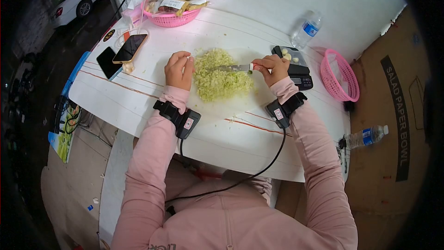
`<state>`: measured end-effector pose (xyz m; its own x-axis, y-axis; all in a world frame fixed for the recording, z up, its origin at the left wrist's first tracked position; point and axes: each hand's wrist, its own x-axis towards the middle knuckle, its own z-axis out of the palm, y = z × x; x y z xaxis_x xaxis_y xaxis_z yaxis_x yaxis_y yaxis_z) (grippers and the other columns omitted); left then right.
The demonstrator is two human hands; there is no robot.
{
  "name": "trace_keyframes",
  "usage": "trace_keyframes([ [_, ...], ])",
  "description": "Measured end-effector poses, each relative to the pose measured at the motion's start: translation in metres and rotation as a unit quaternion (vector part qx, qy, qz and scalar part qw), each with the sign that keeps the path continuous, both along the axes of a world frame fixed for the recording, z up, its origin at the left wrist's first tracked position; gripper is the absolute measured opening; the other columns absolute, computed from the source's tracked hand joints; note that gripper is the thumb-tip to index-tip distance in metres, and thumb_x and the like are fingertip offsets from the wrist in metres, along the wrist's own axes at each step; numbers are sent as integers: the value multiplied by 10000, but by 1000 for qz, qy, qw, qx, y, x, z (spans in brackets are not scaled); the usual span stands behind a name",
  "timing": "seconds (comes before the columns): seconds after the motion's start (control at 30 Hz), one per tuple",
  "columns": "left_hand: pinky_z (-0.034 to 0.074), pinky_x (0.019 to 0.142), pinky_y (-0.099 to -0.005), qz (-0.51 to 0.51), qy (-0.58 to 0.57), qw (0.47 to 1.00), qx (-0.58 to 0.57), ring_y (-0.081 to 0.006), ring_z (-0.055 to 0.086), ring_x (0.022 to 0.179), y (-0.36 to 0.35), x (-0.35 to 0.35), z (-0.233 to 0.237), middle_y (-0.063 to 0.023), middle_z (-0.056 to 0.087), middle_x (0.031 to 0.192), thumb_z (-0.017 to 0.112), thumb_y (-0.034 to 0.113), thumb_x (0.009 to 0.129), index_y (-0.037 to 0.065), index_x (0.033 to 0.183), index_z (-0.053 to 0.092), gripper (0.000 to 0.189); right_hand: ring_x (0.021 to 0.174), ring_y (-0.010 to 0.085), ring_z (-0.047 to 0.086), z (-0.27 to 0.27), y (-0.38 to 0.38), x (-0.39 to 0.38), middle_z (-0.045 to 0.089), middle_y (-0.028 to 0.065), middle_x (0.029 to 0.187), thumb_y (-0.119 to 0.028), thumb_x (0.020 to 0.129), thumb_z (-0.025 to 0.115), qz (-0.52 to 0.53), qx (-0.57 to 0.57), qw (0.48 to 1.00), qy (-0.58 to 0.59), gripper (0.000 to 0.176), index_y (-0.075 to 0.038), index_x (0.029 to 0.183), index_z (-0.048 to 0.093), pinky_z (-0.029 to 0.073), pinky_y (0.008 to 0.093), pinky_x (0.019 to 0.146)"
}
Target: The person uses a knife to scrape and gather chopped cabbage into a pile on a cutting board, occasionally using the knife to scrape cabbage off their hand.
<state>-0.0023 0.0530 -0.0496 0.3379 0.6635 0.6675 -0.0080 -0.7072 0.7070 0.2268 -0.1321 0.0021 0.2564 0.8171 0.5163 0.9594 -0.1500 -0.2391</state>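
Observation:
A heap of finely chopped pale green vegetable [224,82] lies on the table's middle, on what looks like a pale translucent board. My right hand [274,68] is closed around the red-and-white handle of a knife [233,68]. The blade points left and lies across the upper part of the heap. At the heap's left edge rests my left hand [179,70], its fingers loosely curled and the thumb apart, with nothing visible in it. Both wrists carry black strapped devices joined by a cable.
Behind my right hand stands a black scale [300,71] holding peeled garlic cloves. A pink basket [340,76] and water bottle [306,30] are at right. Two phones [131,48] lie left; a pink basket [173,18] of bagged food stands at the back. Cardboard [393,111] borders the right.

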Motion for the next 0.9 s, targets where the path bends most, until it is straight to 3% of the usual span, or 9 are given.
trace_keyframes([
  [0.07,458,619,-276,-8,13,999,33,-141,571,649,3,-1,-3,-107,616,979,541,67,950,-90,901,620,183,881,166,557,-5,-2,5,661,-43,803,-265,831,708,30,52,998,28,122,-233,941,750,259,408,845],
  [0.2,459,616,-276,-6,26,999,36,-141,571,648,-3,-1,3,-103,619,973,541,61,947,-90,902,621,177,884,168,560,-4,-13,5,656,-53,836,-245,835,711,13,65,998,-24,127,-231,957,743,270,400,856],
  [0.27,477,676,-369,-18,-23,997,-69,-241,620,668,-8,0,6,-121,646,946,581,140,923,-47,790,638,237,889,164,561,-1,-23,5,655,-53,850,-232,839,710,15,69,997,-43,127,-229,961,742,266,394,864],
  [0.37,480,646,-356,3,1,1000,-9,-222,617,625,-5,-2,6,-121,646,944,577,132,926,-59,824,642,225,964,139,575,0,-51,3,651,-30,906,-207,849,708,17,73,992,101,137,-202,981,743,257,369,925],
  [0.53,480,621,-346,-5,-12,1000,-10,-216,617,616,-3,1,3,-127,644,941,568,116,930,-66,836,641,218,942,162,568,-28,-92,-4,654,-25,900,-188,850,700,82,15,979,186,146,-201,989,742,263,374,925],
  [0.6,481,614,-341,-7,-9,1000,-4,-211,616,613,-5,-1,5,-128,642,938,564,107,932,-69,845,641,211,940,166,563,-28,-98,-8,652,-26,888,-176,850,693,100,-18,978,180,151,-207,990,742,263,381,922],
  [0.67,466,615,-271,-27,-2,999,-39,-138,580,651,-9,-3,9,-100,626,979,538,80,962,-92,945,627,195,950,173,554,-27,-97,-12,645,-38,858,-162,841,684,90,-84,985,117,164,-228,980,740,258,401,922],
  [0.8,470,615,-273,-27,-28,998,-47,-144,577,652,-4,-1,2,-103,620,977,534,95,971,-91,950,632,211,943,187,557,-29,-65,-5,642,-42,843,-207,824,696,22,-71,997,37,130,-237,943,739,261,416,917],
  [0.9,472,632,-286,-30,-26,997,-69,-157,581,677,-5,-2,2,-106,624,980,517,106,979,-84,929,636,230,943,186,558,-20,-44,-5,641,-36,829,-216,816,705,34,-20,999,-9,124,-239,932,740,264,415,913],
])
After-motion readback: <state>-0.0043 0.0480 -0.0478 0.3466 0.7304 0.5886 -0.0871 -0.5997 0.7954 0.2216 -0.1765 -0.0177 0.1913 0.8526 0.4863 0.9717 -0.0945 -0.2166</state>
